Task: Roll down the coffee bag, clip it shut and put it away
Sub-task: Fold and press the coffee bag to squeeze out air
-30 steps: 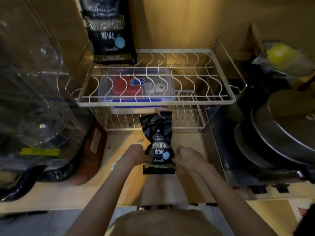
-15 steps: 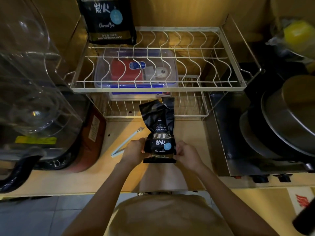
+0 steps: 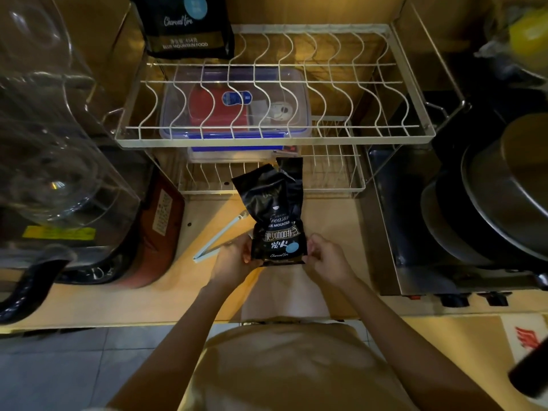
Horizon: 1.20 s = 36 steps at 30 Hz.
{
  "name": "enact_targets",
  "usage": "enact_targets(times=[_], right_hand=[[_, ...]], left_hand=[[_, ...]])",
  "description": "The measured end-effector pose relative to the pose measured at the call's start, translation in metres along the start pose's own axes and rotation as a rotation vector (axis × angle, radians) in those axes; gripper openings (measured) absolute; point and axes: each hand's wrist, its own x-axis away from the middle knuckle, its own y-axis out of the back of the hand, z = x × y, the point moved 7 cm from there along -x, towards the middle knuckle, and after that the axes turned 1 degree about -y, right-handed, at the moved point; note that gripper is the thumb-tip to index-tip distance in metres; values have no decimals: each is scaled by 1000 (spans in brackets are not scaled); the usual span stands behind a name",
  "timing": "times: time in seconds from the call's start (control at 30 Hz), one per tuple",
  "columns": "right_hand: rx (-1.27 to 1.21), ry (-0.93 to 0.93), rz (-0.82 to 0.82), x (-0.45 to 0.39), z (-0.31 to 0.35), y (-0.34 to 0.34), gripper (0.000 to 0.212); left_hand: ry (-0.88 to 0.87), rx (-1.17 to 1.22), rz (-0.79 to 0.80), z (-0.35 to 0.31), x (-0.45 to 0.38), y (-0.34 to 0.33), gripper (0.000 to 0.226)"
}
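A small black coffee bag (image 3: pixel 275 221) with gold and white lettering stands upright on the wooden counter (image 3: pixel 118 298), its crumpled top unrolled and leaning toward the rack. My left hand (image 3: pixel 234 259) grips its lower left edge and my right hand (image 3: pixel 326 256) pinches its lower right edge. A long pale blue bag clip (image 3: pixel 219 238) lies on the counter just left of the bag, partly behind my left hand. A larger black coffee bag (image 3: pixel 186 25) of the same brand stands on the top tier at the back left.
A white two-tier wire dish rack (image 3: pixel 275 137) stands behind the bag, with a clear blue-lidded box (image 3: pixel 234 108) inside. Stacked pans (image 3: pixel 489 203) sit on a steel stove at right. A clear-lidded appliance (image 3: pixel 50 143) and a red-brown pot (image 3: pixel 154 232) crowd the left.
Both hands have slid down the small bag to its bottom corners. The camera has tilted down and closer, so the rack and bag look larger.
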Motion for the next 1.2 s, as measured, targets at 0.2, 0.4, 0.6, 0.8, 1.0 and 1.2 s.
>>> enact_targets(times=[0.2, 0.4, 0.6, 0.8, 1.0, 1.2], right_hand=[[27, 5, 16, -2, -1, -7, 26], [12, 15, 50, -10, 2, -3, 37], [41, -2, 212, -18, 0, -7, 24], [32, -24, 206, -17, -3, -8, 20], [79, 10, 169, -12, 1, -9, 24], [223, 83, 84, -5, 6, -7, 34]], left_hand=[[60, -98, 2, 8, 2, -6, 36], [9, -105, 23, 7, 2, -14, 33], [-109, -181, 181, 10, 2, -21, 38], [-176, -278, 178, 5, 3, -22, 32], [50, -536, 461, -17, 20, -2, 45], [-394, -141, 128, -146, 28, 70, 19]])
